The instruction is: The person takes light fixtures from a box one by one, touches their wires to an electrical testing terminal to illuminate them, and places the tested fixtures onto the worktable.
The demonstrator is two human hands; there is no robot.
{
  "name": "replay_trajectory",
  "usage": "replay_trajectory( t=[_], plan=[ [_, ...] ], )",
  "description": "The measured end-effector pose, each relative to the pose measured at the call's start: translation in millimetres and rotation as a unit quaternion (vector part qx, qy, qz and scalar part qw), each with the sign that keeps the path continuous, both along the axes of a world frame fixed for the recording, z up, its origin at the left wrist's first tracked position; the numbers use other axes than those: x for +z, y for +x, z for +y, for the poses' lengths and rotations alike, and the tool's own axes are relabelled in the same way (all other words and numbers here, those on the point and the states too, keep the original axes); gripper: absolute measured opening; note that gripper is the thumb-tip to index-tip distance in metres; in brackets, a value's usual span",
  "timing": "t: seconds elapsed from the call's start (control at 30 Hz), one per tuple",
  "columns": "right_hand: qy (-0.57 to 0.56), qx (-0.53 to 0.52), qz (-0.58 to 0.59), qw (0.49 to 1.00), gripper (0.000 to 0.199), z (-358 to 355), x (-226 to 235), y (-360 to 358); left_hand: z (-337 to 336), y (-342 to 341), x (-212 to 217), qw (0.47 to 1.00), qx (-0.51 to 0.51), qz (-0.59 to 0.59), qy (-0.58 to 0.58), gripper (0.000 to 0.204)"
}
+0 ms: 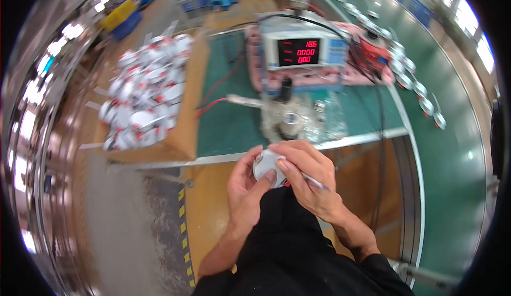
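Note:
Both hands hold a round white disc-shaped part (267, 167) in front of my body, just short of the bench's front edge. My left hand (246, 189) grips its left side, with the thumb lying across the white face. The fingers of my right hand (310, 176) close on its upper right rim. A slim, pale, pen-like piece (316, 181) sticks out by the right fingers; I cannot tell whether it is separate from the disc. A bit of red shows at the disc's lower edge. The far side of the part is hidden.
A cardboard box (198, 99) piled with white-and-red round parts (143, 96) stands left on the green bench (226, 131). Behind my hands are a dark-knobbed fixture (289, 123) and a meter with red digits (298, 52). More round parts (407, 77) line the green surface at right.

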State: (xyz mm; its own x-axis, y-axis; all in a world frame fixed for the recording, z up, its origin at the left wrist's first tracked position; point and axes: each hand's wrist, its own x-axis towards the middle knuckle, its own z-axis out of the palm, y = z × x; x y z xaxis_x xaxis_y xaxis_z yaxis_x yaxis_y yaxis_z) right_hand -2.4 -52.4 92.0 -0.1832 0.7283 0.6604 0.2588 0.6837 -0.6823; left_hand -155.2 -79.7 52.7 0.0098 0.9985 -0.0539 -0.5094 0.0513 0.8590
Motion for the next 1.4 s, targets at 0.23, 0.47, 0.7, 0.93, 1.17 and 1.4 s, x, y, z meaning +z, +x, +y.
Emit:
replay_trajectory(
  t=[0.23, 0.47, 0.7, 0.93, 1.17, 1.4],
  plan=[
    [-0.23, -0.079, 0.247, 0.938, 0.022, -22, -34, 51, -37, 67, -23, 0.981, -0.115, -0.078, -0.133, 0.042],
    [-0.256, -0.09, 0.224, 0.936, 0.023, -30, -36, 72, -37, 63, -41, 0.961, -0.221, 0.049, -0.159, 0.041],
    [-0.312, -0.011, 0.136, 0.94, 0.021, -38, -19, 83, 19, 64, 16, 0.961, -0.072, 0.244, 0.113, 0.02],
    [-0.38, -0.027, 0.136, 0.914, 0.019, -38, -11, 83, 28, 66, 16, 0.934, -0.092, 0.3, 0.173, 0.013],
    [-0.4, -0.015, 0.122, 0.908, 0.018, -34, -13, 88, 37, 65, 14, 0.955, -0.146, 0.215, 0.144, 0.016],
    [-0.388, 0.031, 0.106, 0.915, 0.019, -35, -35, 92, 31, 67, 7, 0.955, -0.133, 0.243, 0.102, 0.014]
  ],
)
